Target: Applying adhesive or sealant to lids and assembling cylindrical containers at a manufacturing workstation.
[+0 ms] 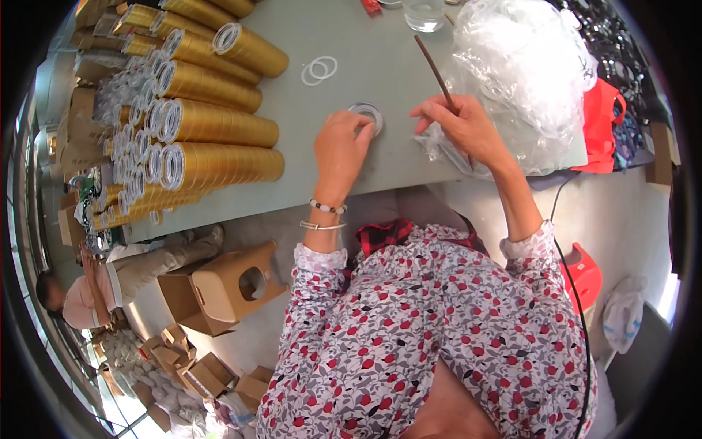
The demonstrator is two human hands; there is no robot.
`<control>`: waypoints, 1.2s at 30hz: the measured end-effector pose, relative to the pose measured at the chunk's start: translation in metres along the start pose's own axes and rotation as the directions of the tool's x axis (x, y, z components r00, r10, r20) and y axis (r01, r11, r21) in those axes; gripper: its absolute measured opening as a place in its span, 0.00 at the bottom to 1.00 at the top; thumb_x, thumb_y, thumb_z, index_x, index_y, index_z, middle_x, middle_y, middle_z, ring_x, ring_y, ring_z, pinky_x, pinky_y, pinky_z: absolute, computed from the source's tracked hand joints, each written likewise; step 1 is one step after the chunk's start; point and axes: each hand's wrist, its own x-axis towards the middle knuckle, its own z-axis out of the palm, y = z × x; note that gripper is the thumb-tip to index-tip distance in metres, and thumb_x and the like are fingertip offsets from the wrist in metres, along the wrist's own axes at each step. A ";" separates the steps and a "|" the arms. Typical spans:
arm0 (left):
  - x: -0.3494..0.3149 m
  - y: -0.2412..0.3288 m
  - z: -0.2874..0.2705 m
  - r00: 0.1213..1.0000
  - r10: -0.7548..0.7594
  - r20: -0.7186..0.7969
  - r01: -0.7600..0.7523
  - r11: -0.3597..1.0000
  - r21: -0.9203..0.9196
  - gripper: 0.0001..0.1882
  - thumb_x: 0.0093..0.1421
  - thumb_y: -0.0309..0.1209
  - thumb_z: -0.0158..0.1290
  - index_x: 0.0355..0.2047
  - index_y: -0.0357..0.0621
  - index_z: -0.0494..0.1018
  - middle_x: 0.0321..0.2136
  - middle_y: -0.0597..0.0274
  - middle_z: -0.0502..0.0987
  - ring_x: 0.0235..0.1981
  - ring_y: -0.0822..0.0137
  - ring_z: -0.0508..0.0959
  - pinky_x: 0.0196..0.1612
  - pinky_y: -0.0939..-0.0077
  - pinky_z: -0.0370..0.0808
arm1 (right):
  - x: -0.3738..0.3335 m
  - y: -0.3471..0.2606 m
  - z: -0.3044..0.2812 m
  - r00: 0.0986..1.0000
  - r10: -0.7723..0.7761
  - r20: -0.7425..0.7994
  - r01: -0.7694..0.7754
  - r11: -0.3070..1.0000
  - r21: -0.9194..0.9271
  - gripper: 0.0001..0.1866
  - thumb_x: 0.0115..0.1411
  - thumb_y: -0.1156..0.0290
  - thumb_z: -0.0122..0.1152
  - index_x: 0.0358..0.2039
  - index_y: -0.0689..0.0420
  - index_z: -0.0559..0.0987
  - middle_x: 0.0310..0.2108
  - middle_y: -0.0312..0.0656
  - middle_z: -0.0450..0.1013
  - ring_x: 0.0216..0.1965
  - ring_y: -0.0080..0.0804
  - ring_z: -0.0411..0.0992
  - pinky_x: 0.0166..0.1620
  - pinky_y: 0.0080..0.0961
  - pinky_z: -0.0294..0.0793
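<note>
My left hand [341, 150] bends over the table with its thumb and fingers closed on the near edge of a small round lid [377, 117], clear with a pale rim. Its fingers partly cover the lid. To the right, my right hand [468, 129] grips a thin brown stick [433, 67] shaped like a chopstick. The stick slants up and away to the left, and its lower end passes behind the palm. Two flat white rings [319, 71] overlap on the table, beyond my left hand.
Rows of gold cylinders [227, 121] with clear ends lie stacked along the left of the grey-green table [292, 192]. A heap of clear plastic bags [515, 69] fills the right side. At the far edge stands a clear cup [424, 14]. A person [91, 296] is at lower left, near cardboard boxes [212, 377].
</note>
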 end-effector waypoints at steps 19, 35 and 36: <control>-0.025 -0.006 0.036 0.914 0.405 0.002 -0.359 0.809 0.465 0.21 0.63 0.28 0.54 0.57 0.40 0.71 0.59 0.52 0.72 0.64 0.50 0.67 0.68 0.45 0.58 | -0.028 0.023 -0.007 0.826 -0.551 -0.116 0.405 0.725 -0.557 0.13 0.66 0.64 0.58 0.28 0.59 0.80 0.31 0.47 0.73 0.31 0.46 0.74 0.35 0.37 0.74; -0.017 -0.022 0.050 0.903 0.414 -0.113 -0.332 0.841 0.428 0.22 0.63 0.30 0.57 0.57 0.42 0.71 0.59 0.54 0.72 0.59 0.53 0.72 0.64 0.53 0.65 | -0.040 0.013 -0.007 0.930 -0.360 -0.069 0.304 0.863 -0.404 0.14 0.64 0.72 0.55 0.48 0.62 0.78 0.38 0.50 0.78 0.38 0.42 0.80 0.43 0.33 0.78; -0.019 -0.021 0.047 0.910 0.396 -0.124 -0.315 0.853 0.415 0.23 0.62 0.30 0.58 0.58 0.43 0.71 0.59 0.55 0.72 0.60 0.53 0.71 0.64 0.53 0.64 | -0.036 0.022 -0.001 0.924 -0.369 -0.098 0.304 0.868 -0.393 0.15 0.63 0.72 0.56 0.50 0.62 0.78 0.39 0.48 0.79 0.37 0.36 0.80 0.41 0.30 0.78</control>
